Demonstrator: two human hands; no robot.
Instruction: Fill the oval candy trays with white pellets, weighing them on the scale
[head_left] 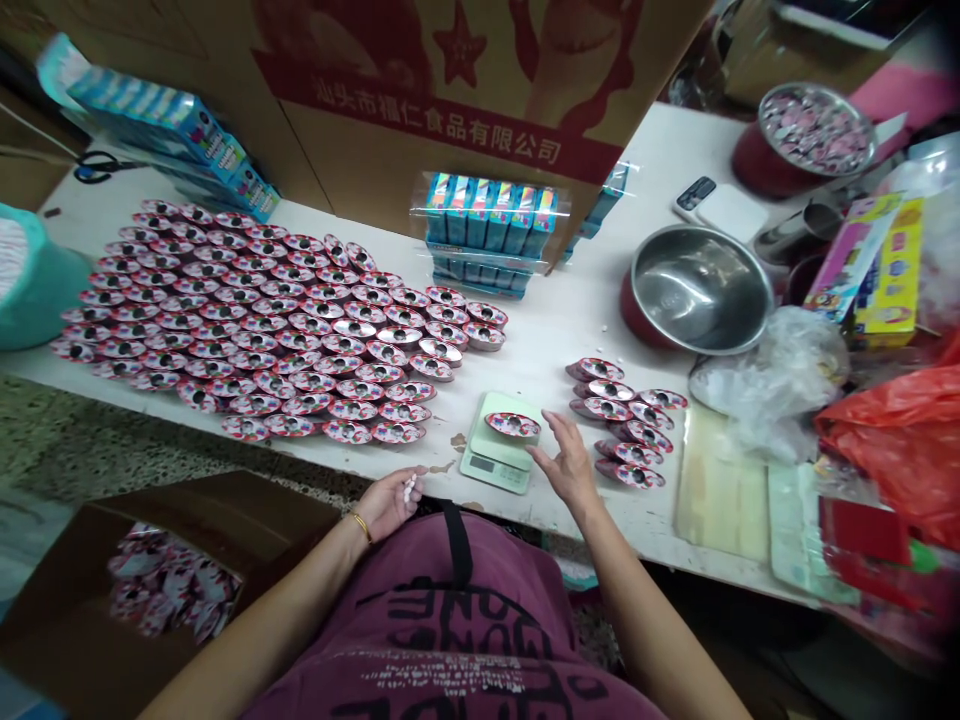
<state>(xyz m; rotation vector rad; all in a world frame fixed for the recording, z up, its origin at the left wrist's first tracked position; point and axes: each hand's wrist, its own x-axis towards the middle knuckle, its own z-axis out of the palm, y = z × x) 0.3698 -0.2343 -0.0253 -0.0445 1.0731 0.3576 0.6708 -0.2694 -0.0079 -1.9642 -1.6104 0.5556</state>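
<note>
My left hand [391, 502] is palm up at the table's front edge, with small white pieces [410, 488] in its curled fingers. A pale green scale [495, 470] stands on the table, bearing one red and white oval packet [513, 425]. Just right of that packet is my right hand [561, 452], its thumb and fingers apart and nothing visible between them. Many similar packets [255, 340] stand in tight rows to the left. A smaller group of packets [634, 432] stands right of my right hand.
Behind are a large printed carton [450, 130] and blue boxes [491, 225]. At right stand a steel bowl [701, 285], a filled bowl [814, 130] and plastic bags [900, 430]. A teal tub [45, 280] is far left; an open carton [172, 500] sits below the table.
</note>
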